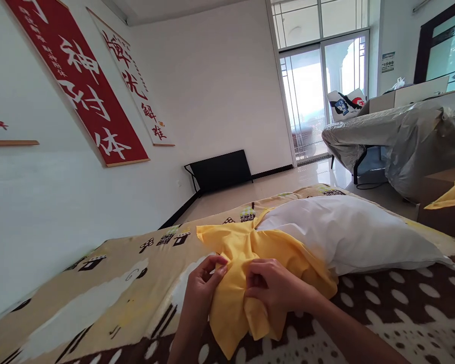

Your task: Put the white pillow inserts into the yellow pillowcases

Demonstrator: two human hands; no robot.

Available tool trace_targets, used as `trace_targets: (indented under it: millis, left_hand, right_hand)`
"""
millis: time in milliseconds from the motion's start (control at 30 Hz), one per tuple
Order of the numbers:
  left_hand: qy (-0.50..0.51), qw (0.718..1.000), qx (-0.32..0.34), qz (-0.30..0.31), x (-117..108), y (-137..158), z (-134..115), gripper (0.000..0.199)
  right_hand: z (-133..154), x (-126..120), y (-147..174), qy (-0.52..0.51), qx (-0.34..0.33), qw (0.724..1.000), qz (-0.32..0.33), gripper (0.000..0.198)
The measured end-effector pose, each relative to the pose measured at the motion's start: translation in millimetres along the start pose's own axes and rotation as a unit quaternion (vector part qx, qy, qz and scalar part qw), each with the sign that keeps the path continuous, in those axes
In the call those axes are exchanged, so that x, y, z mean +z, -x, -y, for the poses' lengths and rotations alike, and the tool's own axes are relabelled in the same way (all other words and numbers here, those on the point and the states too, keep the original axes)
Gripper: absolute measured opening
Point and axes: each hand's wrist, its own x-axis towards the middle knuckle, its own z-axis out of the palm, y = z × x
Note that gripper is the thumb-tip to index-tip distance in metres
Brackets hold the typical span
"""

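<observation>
A yellow pillowcase (pixel 235 283) lies bunched in front of me, covering the near-left end of a white pillow (pixel 349 232). Most of the pillow sticks out bare to the right. My left hand (pixel 205 283) pinches the left side of the yellow cloth between thumb and fingers. Beside it, my right hand (pixel 273 285) is closed on a fold of the same cloth, fingers curled. The pillowcase's loose corners hang down between and below my hands. Both rest on a patterned blanket (pixel 117 283) in beige and brown.
Another piece of yellow cloth (pixel 453 194) shows at the right edge over a brown box (pixel 436 202). Farther back stands a table (pixel 367 126) draped in plastic. A black folded panel (pixel 223 172) leans by the wall, near sliding glass doors (pixel 307 111). Scrolls (pixel 83 76) hang at left.
</observation>
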Motion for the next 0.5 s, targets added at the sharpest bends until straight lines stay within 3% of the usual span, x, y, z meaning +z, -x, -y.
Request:
trace_targets:
  millis: [200,400,500]
  left_hand:
    - [0.107,0.993,-0.040,-0.018,6.8,4.1,-4.1,0.038]
    - [0.088,0.996,-0.029,0.013,12.9,4.3,-2.0,0.037]
    - [0.091,0.995,-0.023,0.023,14.0,3.2,1.5,0.037]
  right_hand:
    - [4.3,-15.2,3.1,0.078,0.008,0.997,0.027,0.013]
    - [8.3,9.7,2.6,0.199,-0.052,0.978,-0.026,0.024]
    - [5.9,17.6,1.3,0.249,-0.059,0.967,-0.013,0.012]
